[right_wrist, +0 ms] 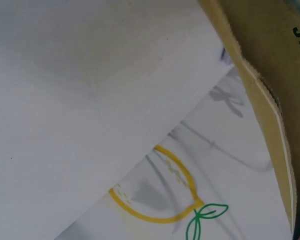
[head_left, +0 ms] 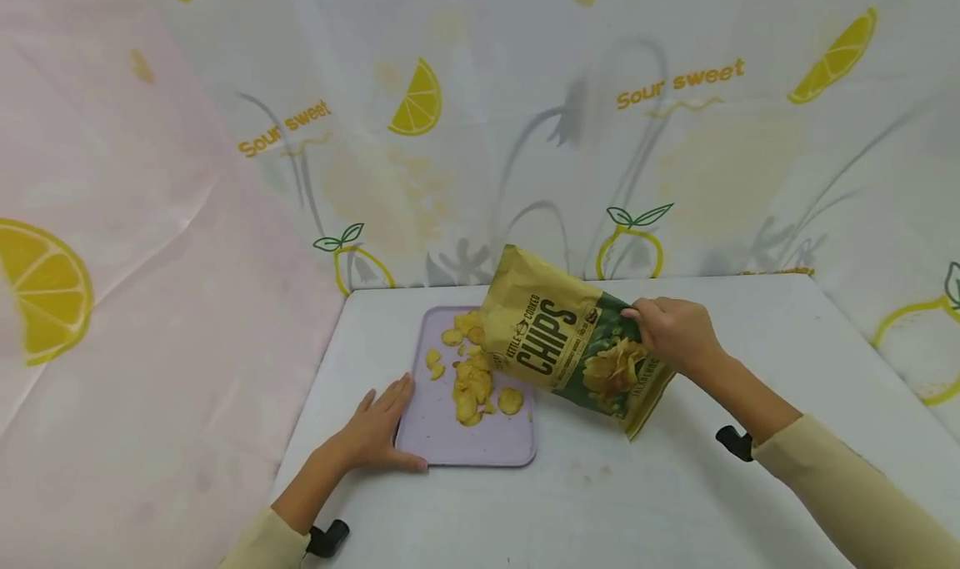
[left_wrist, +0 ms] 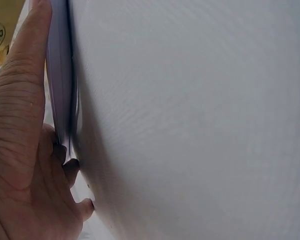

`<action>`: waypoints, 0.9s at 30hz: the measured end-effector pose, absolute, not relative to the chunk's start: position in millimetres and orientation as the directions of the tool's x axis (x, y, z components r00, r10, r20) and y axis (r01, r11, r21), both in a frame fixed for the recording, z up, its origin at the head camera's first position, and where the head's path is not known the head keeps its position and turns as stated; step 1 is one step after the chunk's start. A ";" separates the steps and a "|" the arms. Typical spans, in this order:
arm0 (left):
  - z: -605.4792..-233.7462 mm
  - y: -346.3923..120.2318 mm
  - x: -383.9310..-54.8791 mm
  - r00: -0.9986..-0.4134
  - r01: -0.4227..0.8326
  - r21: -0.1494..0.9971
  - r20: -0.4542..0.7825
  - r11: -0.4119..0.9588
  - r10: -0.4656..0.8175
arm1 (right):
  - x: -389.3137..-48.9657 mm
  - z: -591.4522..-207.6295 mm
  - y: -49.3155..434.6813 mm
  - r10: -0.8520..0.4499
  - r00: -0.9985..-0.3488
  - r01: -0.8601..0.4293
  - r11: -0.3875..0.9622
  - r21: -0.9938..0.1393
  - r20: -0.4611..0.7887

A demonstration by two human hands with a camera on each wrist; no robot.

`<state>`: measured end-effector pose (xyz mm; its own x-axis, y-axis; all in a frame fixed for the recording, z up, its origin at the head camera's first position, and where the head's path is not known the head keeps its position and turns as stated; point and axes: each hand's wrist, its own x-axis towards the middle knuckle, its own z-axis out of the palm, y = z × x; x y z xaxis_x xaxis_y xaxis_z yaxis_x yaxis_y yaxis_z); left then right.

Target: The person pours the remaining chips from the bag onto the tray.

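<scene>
My right hand grips the bottom end of a yellow and green bag of chips. The bag is tilted, its far end low over the left half of a lilac tray. Golden potato chips lie heaped and scattered on the tray beside that end. Against the tray's left edge and near corner rests my left hand, fingers spread and thumb along the near edge. The left wrist view shows its thumb at the tray's side wall. Only the bag's crimped edge appears in the right wrist view.
The tray lies on a white table. Behind and at the sides hangs a pale curtain printed with lemons and words. A black wrist device sits under each forearm.
</scene>
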<state>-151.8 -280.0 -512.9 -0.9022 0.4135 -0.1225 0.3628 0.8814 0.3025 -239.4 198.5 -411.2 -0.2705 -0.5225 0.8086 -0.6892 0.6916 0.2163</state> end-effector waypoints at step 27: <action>-513.6 -279.5 -151.9 -0.902 0.344 0.325 -0.145 0.881 0.406 | -237.6 -402.8 200.1 -0.506 -0.279 -0.670 0.711 0.212 0.817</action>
<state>-151.9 -279.5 -513.6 -0.9022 0.4062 -0.1449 0.3443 0.8807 0.3254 -237.6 200.1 -402.8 -0.2787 -0.5056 0.8165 -0.6703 0.7112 0.2116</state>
